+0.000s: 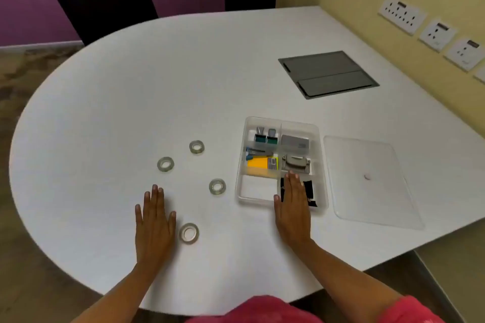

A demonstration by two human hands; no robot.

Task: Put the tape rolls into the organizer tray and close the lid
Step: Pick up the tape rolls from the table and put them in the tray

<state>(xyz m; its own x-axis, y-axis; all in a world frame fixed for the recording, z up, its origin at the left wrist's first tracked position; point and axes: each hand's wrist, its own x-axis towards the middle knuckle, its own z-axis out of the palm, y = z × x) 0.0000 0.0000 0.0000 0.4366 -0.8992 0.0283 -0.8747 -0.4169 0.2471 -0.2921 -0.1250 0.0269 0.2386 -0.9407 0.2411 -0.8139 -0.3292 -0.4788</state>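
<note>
Both hands lay flat, fingers straight and together, holding nothing. Left hand [154, 220] rested on the white worktop [105, 102]; right hand [292, 204] covered the tray's [282, 123] near-right compartment. Four tape rolls sat loose around the left hand: at 12 o'clock [165, 164], at 1 [196, 146], at 2 [217, 186], and at 4, just beside it [189, 233]. Clear lid [367, 178] lay at the tray's 3 o'clock, off.

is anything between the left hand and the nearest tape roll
Nothing visible. The left hand lies flat on the table, and the nearest tape roll sits just beside it, with bare tabletop between them.
</note>
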